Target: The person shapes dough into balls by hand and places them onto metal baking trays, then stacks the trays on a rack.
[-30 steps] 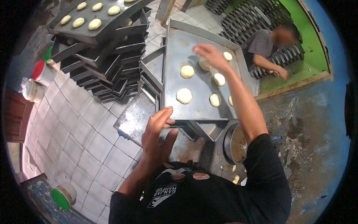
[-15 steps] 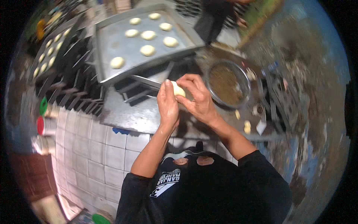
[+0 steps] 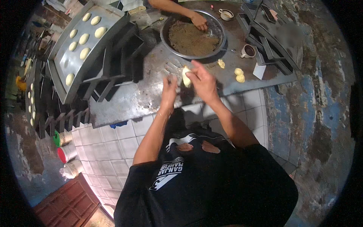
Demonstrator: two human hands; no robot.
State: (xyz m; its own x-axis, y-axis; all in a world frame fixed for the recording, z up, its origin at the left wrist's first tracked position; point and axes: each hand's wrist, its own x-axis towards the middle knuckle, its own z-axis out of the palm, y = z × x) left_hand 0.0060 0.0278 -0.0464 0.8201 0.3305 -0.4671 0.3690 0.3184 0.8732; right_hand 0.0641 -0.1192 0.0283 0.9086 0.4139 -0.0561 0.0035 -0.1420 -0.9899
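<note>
A small piece of pale yellow dough (image 3: 186, 77) is pinched between the thumb and fingers of my right hand (image 3: 204, 82), above the front part of the worktable. It looks elongated from here. My left hand (image 3: 170, 90) is just to the left, apart from the dough, its slightly blurred fingers loosely bent with nothing visible in them. Beyond my hands stands a wide metal bowl (image 3: 165, 42) holding a brown crumbly filling (image 3: 189, 39). Another person's hand (image 3: 199, 21) reaches into that filling from the far side.
A metal tray (image 3: 62, 62) with several dough balls rests on stacked dark trays (image 3: 109, 72) at left. More dough lumps (image 3: 239, 74) lie on the worktable (image 3: 143, 94) at right, near a cup of dark liquid (image 3: 248, 51), a white card (image 3: 259, 70) and more metal trays (image 3: 270, 49).
The view has shifted, bringing the whole bowl and the other person's hand into sight. My left hand has come away from the dough, which looked rounder before; my right hand still holds it.
</note>
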